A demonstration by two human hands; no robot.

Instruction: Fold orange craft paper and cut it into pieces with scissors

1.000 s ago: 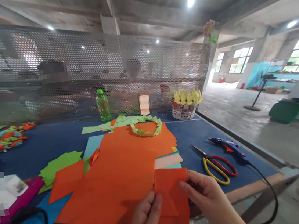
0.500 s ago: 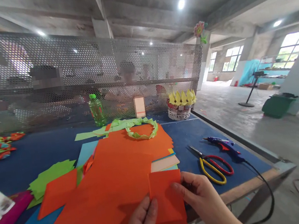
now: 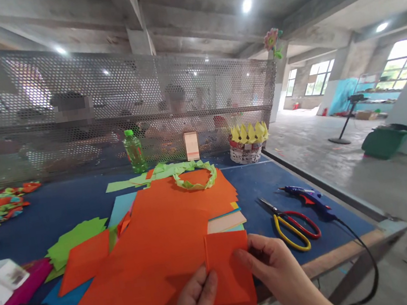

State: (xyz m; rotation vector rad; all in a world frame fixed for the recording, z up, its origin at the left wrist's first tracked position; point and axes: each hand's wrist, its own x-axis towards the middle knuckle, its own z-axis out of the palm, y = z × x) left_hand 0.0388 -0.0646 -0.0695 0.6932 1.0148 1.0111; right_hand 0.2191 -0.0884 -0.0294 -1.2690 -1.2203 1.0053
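A folded piece of orange paper (image 3: 228, 265) is held upright between my hands at the table's near edge. My left hand (image 3: 197, 297) pinches its left edge between thumb and fingers. On the other side, my right hand (image 3: 270, 264) grips the right edge, thumb on the front and fingers curled behind. Beneath and beyond lie large orange sheets (image 3: 156, 250). On them, toward the back, sits a ring of folded light green paper (image 3: 212, 177). Scissors (image 3: 293, 228) with one red and one yellow handle lie to the right of my right hand.
A blue glue gun (image 3: 310, 199) lies by the right edge, its cord hanging off. Behind stand a green bottle (image 3: 134, 154), a woven basket with yellow points (image 3: 247, 152) and a perforated metal screen (image 3: 102, 81). Green paper pieces (image 3: 75, 241) lie left. People sit beyond the screen.
The whole view has shifted slightly, so the table and its things appear a little further right. Both hands keep the same hold on the folded orange paper.
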